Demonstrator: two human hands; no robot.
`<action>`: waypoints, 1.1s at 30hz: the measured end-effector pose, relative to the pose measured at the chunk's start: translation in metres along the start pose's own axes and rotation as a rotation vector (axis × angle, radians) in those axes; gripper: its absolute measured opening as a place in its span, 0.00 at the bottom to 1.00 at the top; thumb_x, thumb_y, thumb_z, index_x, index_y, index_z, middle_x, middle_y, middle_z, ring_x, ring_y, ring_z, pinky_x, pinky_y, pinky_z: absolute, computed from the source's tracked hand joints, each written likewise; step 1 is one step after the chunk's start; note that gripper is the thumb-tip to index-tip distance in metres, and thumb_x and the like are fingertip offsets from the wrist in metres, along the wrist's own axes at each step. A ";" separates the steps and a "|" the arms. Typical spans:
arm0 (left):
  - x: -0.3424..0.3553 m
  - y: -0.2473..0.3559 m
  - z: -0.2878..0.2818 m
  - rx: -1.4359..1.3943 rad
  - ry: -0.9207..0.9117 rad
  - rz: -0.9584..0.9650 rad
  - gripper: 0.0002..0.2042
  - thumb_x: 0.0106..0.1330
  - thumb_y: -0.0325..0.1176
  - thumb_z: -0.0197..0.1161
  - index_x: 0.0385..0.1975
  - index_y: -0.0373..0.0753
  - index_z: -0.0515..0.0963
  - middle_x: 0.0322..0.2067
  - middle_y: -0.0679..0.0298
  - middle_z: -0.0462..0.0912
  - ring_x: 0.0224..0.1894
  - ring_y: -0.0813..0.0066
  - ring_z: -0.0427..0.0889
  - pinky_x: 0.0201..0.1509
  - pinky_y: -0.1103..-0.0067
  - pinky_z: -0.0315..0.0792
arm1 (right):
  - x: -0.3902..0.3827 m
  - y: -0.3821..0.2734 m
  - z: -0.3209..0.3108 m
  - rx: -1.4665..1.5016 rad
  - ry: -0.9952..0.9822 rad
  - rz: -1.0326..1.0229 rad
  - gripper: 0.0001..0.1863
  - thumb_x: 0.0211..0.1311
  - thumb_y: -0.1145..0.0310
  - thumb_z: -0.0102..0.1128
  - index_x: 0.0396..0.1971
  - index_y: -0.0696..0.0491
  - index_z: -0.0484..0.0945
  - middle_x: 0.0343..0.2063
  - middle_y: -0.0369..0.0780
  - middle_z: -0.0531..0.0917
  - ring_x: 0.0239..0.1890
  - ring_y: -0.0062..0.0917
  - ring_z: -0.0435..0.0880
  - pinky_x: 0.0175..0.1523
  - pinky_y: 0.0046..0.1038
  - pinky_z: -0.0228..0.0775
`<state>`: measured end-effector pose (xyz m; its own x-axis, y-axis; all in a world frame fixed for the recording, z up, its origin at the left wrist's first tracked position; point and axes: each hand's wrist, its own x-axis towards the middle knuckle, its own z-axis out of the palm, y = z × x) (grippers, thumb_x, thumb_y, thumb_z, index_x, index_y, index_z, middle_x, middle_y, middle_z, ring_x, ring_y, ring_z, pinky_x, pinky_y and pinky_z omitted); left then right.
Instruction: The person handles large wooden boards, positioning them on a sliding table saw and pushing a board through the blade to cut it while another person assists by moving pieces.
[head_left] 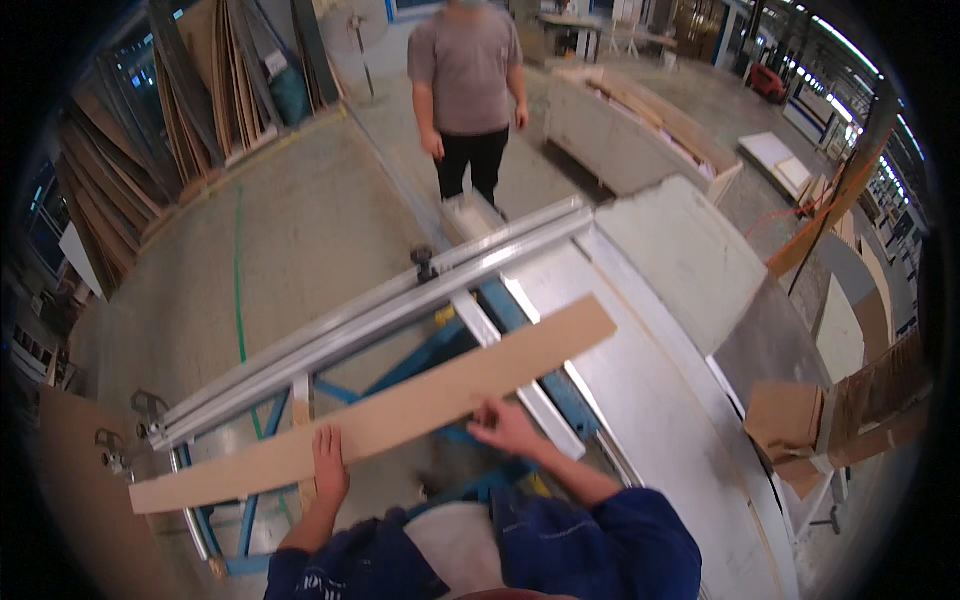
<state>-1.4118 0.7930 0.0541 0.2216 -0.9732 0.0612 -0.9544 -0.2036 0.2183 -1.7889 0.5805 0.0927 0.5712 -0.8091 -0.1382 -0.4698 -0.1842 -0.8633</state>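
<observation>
1. Long tan board (pixel 400 410) sits slantwise over the blue frame (pixel 420 358), right end above the metal tabletop (pixel 650 400).
2. Left hand (pixel 330 465): fingers pretty straight across the board's top. Thumb's hidden, so can't tell if it's gripping. Right hand (pixel 505 428): fingers half-curled by the near edge, can't tell if they're touching.
3. Tbh uneven hand pressure could tip or swing it.
4. Board's underside is hidden, so no clue what's supporting it.

From head height, one fisheye view (dark at its rim) faces down and forward over the nearby board (pixel 400 412).
</observation>
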 end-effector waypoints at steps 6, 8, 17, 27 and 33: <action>0.009 0.027 -0.016 -0.001 -0.006 -0.044 0.43 0.49 0.19 0.65 0.71 0.38 0.58 0.69 0.46 0.60 0.71 0.42 0.57 0.76 0.59 0.54 | 0.030 -0.009 -0.049 0.120 0.000 -0.215 0.47 0.48 0.63 0.80 0.69 0.48 0.64 0.35 0.37 0.79 0.35 0.21 0.78 0.41 0.26 0.75; 0.028 0.052 -0.032 -0.145 -0.064 0.017 0.50 0.46 0.26 0.76 0.73 0.41 0.56 0.67 0.47 0.62 0.70 0.46 0.60 0.74 0.59 0.58 | 0.038 -0.019 -0.058 0.117 -0.045 -0.209 0.53 0.44 0.64 0.83 0.71 0.46 0.61 0.38 0.38 0.80 0.35 0.21 0.79 0.43 0.25 0.76; 0.122 0.151 -0.087 -0.889 -0.348 0.244 0.65 0.39 0.36 0.87 0.77 0.47 0.45 0.53 0.59 0.74 0.40 0.71 0.77 0.49 0.76 0.73 | 0.056 -0.043 -0.074 -0.007 -0.181 -0.228 0.64 0.35 0.60 0.87 0.75 0.39 0.55 0.42 0.39 0.81 0.35 0.23 0.80 0.45 0.27 0.76; 0.139 0.137 -0.076 -0.980 -0.144 0.243 0.43 0.45 0.34 0.84 0.64 0.40 0.68 0.40 0.61 0.81 0.34 0.76 0.79 0.43 0.78 0.77 | 0.040 -0.049 -0.067 0.030 0.058 -0.444 0.22 0.56 0.64 0.72 0.49 0.53 0.77 0.29 0.38 0.82 0.31 0.24 0.82 0.40 0.28 0.76; 0.109 0.067 -0.039 -0.426 -0.020 0.242 0.23 0.58 0.40 0.72 0.51 0.36 0.78 0.52 0.53 0.80 0.55 0.56 0.79 0.59 0.67 0.73 | 0.008 0.005 -0.004 -0.147 -0.138 -0.368 0.14 0.54 0.72 0.55 0.42 0.53 0.78 0.33 0.46 0.84 0.38 0.43 0.84 0.43 0.41 0.77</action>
<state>-1.4433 0.6778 0.1136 -0.0042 -0.9899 0.1417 -0.8102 0.0864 0.5797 -1.7894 0.5711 0.0887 0.7991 -0.5938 0.0944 -0.3027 -0.5329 -0.7902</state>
